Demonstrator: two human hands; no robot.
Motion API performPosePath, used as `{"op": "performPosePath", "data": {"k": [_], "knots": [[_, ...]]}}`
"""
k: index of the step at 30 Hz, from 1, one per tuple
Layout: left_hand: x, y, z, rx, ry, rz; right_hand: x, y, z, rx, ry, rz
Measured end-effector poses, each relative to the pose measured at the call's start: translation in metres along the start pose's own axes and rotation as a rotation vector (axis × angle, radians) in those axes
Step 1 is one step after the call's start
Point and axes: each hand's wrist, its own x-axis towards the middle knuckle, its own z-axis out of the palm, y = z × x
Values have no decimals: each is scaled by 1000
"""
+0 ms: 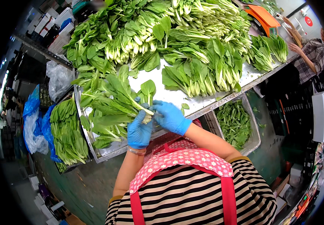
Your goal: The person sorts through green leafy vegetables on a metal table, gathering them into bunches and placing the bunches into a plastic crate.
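Over the near edge of the metal table, my left hand, in a blue glove, is closed round the pale stem ends of a bunch of leafy greens. Its broad leaves fan out to the far left. My right hand, also blue-gloved, meets the same stem ends from the right with bent fingers; its fingertips are partly hidden against them. One upright round leaf shows just beyond the hands. Loose greens lie under and left of the bunch.
A big heap of greens covers the far part of the metal table. A crate of leaves stands below right, another crate of greens at left. An orange-topped scale and another person are at far right.
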Motion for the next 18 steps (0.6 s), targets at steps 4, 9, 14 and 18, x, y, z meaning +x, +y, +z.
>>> {"op": "performPosePath", "data": {"k": [4,9,14,18], "knots": [[-1,11,-13,-75,20,-82,7,10,-56,-705,37,328],[2,-1,-14,-89,-4,-149,-2,43,-79,-1061,44,375],[6,-20,-13,-45,29,-242,-11,63,-94,-1188,51,248],[32,-50,3,58,-43,-289,-2,67,-95,-917,123,186]]}}
